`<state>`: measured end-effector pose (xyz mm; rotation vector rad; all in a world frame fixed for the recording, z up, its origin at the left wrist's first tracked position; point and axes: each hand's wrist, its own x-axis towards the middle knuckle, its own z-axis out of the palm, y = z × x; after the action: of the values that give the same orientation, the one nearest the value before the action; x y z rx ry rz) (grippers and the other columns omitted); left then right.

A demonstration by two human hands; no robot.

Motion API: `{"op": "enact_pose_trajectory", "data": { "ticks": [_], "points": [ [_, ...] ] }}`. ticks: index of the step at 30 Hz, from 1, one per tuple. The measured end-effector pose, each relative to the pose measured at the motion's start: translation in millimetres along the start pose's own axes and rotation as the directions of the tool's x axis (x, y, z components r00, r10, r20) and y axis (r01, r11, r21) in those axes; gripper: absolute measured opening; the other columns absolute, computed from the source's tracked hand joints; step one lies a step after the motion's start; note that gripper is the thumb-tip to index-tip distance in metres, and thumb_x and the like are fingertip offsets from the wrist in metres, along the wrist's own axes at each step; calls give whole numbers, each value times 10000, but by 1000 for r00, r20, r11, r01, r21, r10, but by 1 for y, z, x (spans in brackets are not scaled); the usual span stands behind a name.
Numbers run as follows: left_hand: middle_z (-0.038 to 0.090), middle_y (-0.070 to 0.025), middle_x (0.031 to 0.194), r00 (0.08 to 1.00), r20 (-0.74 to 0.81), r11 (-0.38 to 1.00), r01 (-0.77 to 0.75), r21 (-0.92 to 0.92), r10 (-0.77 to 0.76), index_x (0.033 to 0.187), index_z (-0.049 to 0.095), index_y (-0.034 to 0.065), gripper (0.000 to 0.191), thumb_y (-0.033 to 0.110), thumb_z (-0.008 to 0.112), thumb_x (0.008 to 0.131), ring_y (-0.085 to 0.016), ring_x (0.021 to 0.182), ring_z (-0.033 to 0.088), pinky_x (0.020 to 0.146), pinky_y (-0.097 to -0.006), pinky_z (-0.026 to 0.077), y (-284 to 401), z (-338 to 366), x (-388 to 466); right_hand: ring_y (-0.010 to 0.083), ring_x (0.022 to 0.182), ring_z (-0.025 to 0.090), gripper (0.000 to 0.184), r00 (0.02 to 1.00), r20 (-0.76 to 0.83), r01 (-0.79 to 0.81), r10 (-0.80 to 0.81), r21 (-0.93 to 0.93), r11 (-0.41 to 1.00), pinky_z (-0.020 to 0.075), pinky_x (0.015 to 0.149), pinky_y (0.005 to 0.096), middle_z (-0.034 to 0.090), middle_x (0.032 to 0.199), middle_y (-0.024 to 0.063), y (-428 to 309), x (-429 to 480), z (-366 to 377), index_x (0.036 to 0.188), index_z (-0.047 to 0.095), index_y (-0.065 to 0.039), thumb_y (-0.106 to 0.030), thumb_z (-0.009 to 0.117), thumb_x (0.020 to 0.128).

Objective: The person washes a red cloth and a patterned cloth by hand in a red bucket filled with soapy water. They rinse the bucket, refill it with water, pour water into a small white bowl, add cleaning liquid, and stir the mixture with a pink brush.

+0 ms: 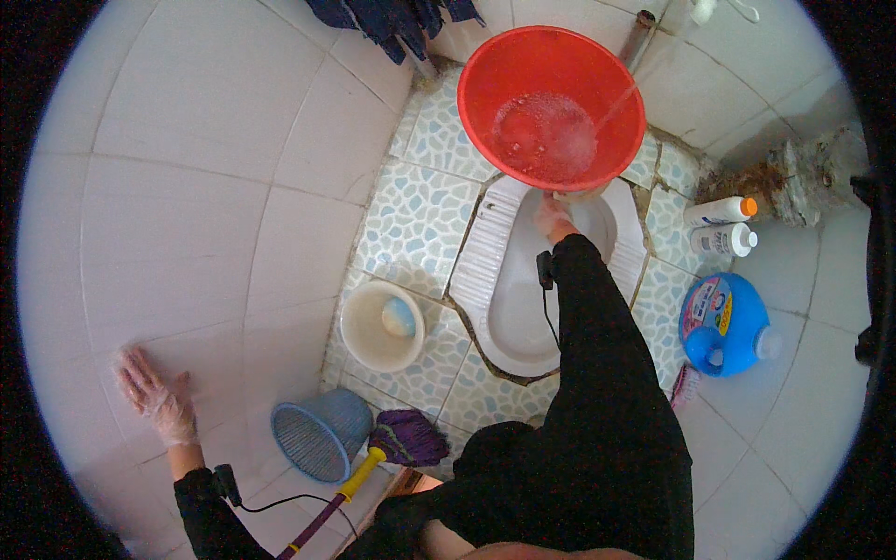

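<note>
My left hand [157, 399], in a clear plastic glove, rests against the white wall tiles [168, 294] with its fingers somewhat apart and nothing in it. Down at the white squat toilet [521, 308], my gloved right hand [553, 213] reaches below the near rim of a red plastic basin [483, 143]. Its fingers are partly hidden there, so whether they grip something does not show. The basin stands over the toilet's far end. A stream of water [619, 105] falls into it from the upper right, and bubbly water [542, 133] covers its bottom.
Left of the toilet are a whitish bucket [357, 325], a blue mesh wastebasket [318, 434] and a purple mop [409, 437]. Along the right wall stand two white bottles [717, 210], a blue detergent jug [735, 322] and a pink brush [686, 385]. Dark cloth strips [399, 24] hang at the top.
</note>
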<state>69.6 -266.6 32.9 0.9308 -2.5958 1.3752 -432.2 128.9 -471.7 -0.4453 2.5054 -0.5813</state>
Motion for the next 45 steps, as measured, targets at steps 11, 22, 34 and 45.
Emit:
{"op": "enact_pose_trajectory", "data": {
  "ticks": [11,22,34,45],
  "points": [
    [131,-116,1685,991,-101,995,-93,-27,90,1617,160,108,1014,304,752,817,-339,1551,87,1243,-503,83,8,-3,1,381,1437,327,776,934,-24,355,-356,-42,934,272,1210,433,422,1497,224,47,-55,36,1451,441,0,-248,757,787],
    [658,-177,1200,838,-175,353,-396,-848,517,1209,630,18,483,109,691,739,-367,1148,615,1003,-459,491,213,-63,-49,347,1382,419,765,914,14,369,-406,390,844,339,1160,381,449,1474,198,24,-211,14,1439,467,3,-24,732,723],
    [680,-183,1060,699,52,190,-122,-974,713,1205,651,53,340,139,636,877,-378,1002,645,873,-464,525,302,-107,-116,341,1391,426,752,869,84,360,-488,570,739,345,1159,387,437,1518,177,-28,-243,-41,1460,479,-43,-93,728,752],
    [694,-189,1146,831,195,127,150,-981,521,1177,686,35,292,127,669,901,-380,1057,657,924,-438,516,275,-88,-137,240,1299,511,632,776,62,153,-628,947,282,393,1092,343,527,1433,112,-117,-297,-119,1415,550,-24,-56,654,793]
  ]
}}
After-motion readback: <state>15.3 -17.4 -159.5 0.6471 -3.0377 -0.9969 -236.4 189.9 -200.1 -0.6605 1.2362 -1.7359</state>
